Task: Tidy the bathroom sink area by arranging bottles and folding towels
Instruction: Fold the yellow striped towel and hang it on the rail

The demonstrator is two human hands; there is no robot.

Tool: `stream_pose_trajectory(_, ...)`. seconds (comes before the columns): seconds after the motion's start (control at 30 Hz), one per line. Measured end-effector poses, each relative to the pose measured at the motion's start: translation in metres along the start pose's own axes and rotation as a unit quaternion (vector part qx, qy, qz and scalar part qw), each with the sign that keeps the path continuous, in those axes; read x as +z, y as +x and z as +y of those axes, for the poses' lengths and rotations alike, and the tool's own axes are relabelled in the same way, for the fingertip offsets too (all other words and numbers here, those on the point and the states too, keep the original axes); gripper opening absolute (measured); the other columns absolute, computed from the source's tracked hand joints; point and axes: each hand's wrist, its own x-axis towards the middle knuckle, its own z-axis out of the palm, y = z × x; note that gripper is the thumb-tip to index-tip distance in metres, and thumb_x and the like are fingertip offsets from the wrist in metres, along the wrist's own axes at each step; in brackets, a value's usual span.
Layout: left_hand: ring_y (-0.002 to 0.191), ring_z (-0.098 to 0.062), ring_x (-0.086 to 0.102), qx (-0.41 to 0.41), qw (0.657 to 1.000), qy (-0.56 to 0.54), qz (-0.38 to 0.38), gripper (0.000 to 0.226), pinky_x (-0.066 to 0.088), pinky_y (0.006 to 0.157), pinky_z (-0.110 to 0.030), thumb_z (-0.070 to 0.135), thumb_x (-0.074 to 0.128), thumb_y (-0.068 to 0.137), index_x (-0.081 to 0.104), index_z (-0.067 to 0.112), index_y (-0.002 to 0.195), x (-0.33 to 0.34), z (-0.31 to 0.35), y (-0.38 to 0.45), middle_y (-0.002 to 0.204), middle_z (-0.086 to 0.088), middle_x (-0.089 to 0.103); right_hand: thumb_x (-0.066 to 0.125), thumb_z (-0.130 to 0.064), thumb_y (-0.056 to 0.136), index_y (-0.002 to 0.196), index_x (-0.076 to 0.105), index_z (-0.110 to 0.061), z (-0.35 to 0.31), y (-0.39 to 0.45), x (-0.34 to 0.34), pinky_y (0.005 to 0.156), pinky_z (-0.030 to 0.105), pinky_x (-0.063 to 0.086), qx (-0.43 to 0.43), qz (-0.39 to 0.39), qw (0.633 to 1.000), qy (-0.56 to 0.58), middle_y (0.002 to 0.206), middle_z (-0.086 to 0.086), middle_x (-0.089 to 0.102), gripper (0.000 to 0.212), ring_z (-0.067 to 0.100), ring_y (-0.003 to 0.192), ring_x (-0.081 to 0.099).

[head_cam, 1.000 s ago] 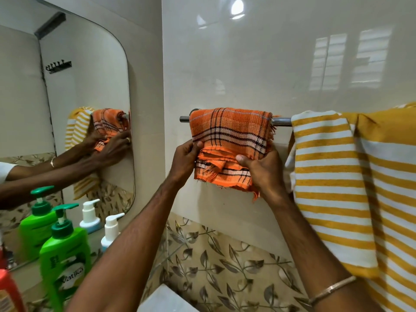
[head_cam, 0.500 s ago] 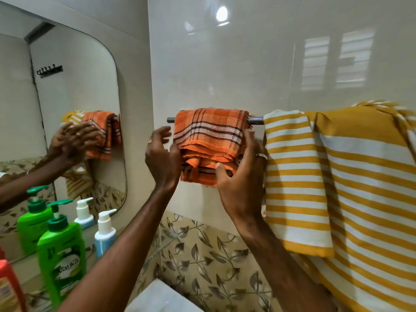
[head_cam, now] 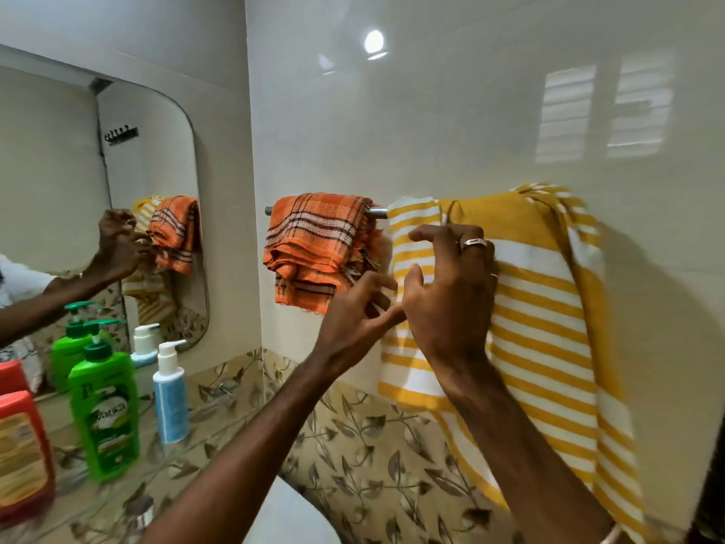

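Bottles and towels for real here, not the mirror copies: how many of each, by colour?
Green bottle: 1
White-and-blue bottle: 1
Red bottle: 1
Orange checked towel: 1
Yellow striped towel: 1
Total: 5, namely 3 bottles and 2 towels. The copies seen in the mirror are left out.

Bare wall above rail (head_cam: 377,212); bottles (head_cam: 104,410) crowd left ledge.

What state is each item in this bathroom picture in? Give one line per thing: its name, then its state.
orange checked towel: folded, hung over the rail, untouched.
yellow striped towel: draped unfolded over the rail.
towel rail: mostly covered.
right hand: fingers curled against the yellow towel.
left hand: loosely curled, holding nothing visible.
green pump bottle: upright, capped.
white pump bottle: upright.
red bottle: upright, partly out of frame.
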Motion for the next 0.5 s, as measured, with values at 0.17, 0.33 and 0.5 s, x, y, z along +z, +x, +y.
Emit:
stream_pose_trajectory(0.17,0.089,-0.029,0.073,-0.179,0.964,-0.173,0.094,0.047,0.059,0.068,-0.041,0.037,0.083,0.073,0.056,0.016,0.105,0.032,0.027,-0.028,0.101,-0.011,0.073,0.068,-0.013,0.077,0.114,0.061,-0.023,0.035,-0.009,-0.037,0.090,0.034,0.050,0.015,-0.098,0.994,0.041,0.114,0.005,0.061,0.039,0.023,0.105,0.057)
stream_pose_trajectory(0.33,0.084,-0.032,0.070,-0.249,0.918,-0.230,0.205,0.030,0.059,0.057,-0.040,0.015,0.074,0.087,0.051,0.003,0.100,0.039,0.063,-0.063,0.096,-0.022,0.070,0.064,-0.024,0.083,0.117,0.058,-0.042,0.060,-0.032,-0.065,0.089,0.041,0.055,0.048,-0.327,0.930,0.159,0.120,-0.003,0.059,0.039,0.019,0.102,0.062)
stream_pose_trajectory(0.5,0.086,-0.032,0.068,-0.237,0.920,-0.252,0.184,0.015,0.058,0.069,-0.042,0.010,0.072,0.087,0.061,0.014,0.096,0.033,0.089,-0.086,0.098,-0.023,0.068,0.074,-0.038,0.075,0.142,0.031,-0.052,0.059,-0.058,-0.094,0.106,0.048,0.044,-0.057,-0.464,0.875,0.126,0.149,-0.003,0.038,0.081,0.020,0.135,0.042)
